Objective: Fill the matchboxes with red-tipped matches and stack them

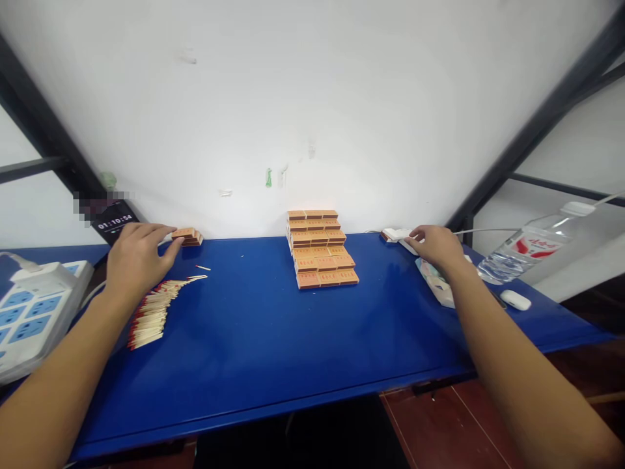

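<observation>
My left hand (137, 257) reaches to the back left of the blue table (273, 352), fingertips touching a small pile of orange matchboxes (188, 236). Below that hand lies a row of loose matches with red heads (155, 311), and one single match (203, 268) lies apart. A stepped stack of orange matchboxes (321, 249) stands at the middle back. My right hand (436, 246) rests at the back right, fingers curled over a white object (398, 234); what it grips, if anything, is hidden.
A white and blue power strip (27, 312) lies at the left edge, with a phone showing a timer (114, 223) behind it. A tilted water bottle (532, 251) and a white mouse-like object (515, 299) sit at the right. White wall behind.
</observation>
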`<state>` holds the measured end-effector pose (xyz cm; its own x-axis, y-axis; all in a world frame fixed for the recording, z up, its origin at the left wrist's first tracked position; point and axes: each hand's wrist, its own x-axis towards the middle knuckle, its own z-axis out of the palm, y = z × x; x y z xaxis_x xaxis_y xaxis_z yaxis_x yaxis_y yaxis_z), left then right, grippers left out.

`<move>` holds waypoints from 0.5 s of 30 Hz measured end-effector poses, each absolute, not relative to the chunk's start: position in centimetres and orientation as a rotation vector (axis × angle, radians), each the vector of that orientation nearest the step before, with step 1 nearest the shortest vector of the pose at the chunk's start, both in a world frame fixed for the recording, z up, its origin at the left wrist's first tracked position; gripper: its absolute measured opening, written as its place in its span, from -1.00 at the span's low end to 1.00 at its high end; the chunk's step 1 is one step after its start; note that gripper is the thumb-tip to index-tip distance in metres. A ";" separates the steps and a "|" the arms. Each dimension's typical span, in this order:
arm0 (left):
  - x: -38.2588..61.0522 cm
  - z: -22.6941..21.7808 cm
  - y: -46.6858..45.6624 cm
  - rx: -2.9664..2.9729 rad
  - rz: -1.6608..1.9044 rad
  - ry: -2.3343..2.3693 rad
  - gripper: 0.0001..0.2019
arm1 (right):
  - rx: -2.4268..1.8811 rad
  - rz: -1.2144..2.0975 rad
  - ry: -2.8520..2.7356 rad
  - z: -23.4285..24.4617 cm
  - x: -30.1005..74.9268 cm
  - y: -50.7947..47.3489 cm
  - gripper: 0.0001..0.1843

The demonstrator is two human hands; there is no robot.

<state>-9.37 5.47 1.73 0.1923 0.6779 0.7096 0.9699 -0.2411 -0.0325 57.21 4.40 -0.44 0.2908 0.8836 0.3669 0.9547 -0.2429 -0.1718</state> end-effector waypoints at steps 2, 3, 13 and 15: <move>-9.4 1.7 5.4 -2.019 -0.776 -1.559 -0.50 | -2.243 -0.271 -1.685 -0.5 56.6 5.8 -0.61; -9.4 1.8 5.3 -2.030 -0.758 -1.569 -0.49 | -2.265 -0.268 -1.684 -0.6 56.2 6.6 -0.57; -8.9 1.8 5.3 -2.055 -0.677 -1.567 -0.55 | -2.388 -0.346 -1.621 -2.3 54.9 10.0 -0.66; -8.7 1.8 5.3 -2.077 -0.698 -1.548 -0.55 | -2.353 -0.322 -1.630 -1.9 55.3 9.7 -0.67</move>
<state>-8.72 5.28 1.79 0.2404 0.7320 0.6374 0.9624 -0.2653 -0.0583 55.27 9.69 -1.90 0.3455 0.8801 0.3256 0.9378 -0.3363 -0.0862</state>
